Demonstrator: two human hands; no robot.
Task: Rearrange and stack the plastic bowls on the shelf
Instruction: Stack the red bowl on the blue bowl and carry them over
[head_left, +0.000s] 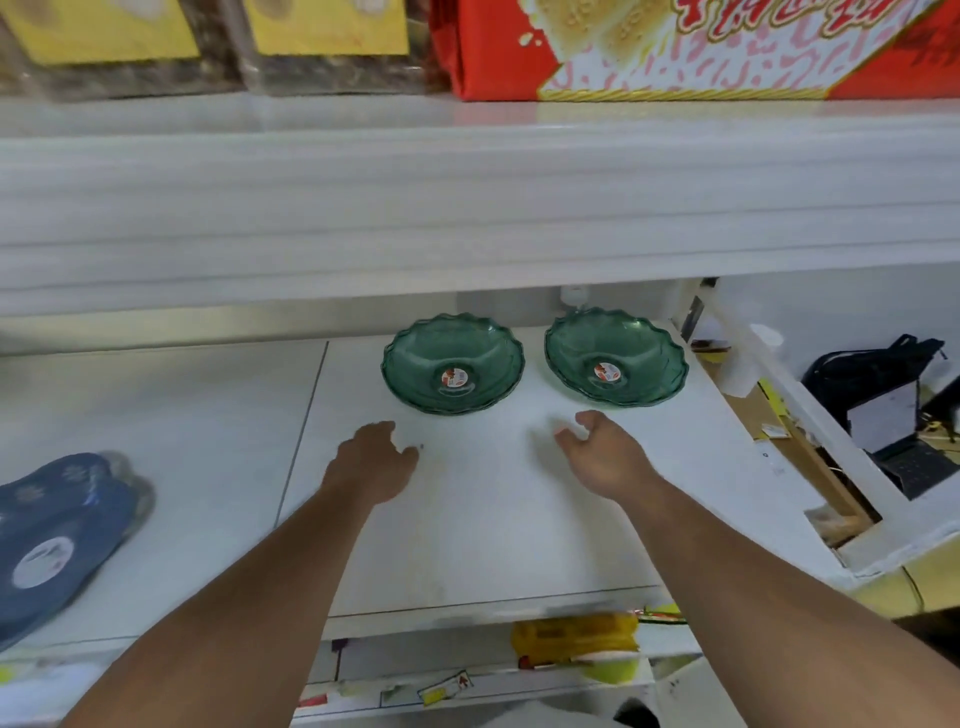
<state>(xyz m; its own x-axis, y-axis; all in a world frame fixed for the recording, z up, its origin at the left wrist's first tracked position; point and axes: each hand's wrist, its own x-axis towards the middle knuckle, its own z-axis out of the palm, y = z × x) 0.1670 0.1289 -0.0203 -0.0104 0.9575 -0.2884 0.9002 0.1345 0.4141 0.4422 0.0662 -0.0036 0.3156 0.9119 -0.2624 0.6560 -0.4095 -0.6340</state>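
Two green see-through plastic bowls with scalloped rims stand side by side at the back of the white shelf (467, 519). The left bowl (452, 343) and the right bowl (618, 338) each carry a round red and white sticker in the middle. Each may be a small stack; I cannot tell. My left hand (374, 460) hovers just in front of the left bowl, fingers loosely curled, holding nothing. My right hand (602, 452) is in front of the right bowl, fingers apart and empty. Neither hand touches a bowl.
A stack of blue plates or bowls (57, 535) with a white label lies at the shelf's left edge. The upper shelf board (467, 208) overhangs the bowls, bearing a red box (701, 47) and yellow-labelled packs (322, 41). A black bag (872, 369) sits behind the shelf's right end.
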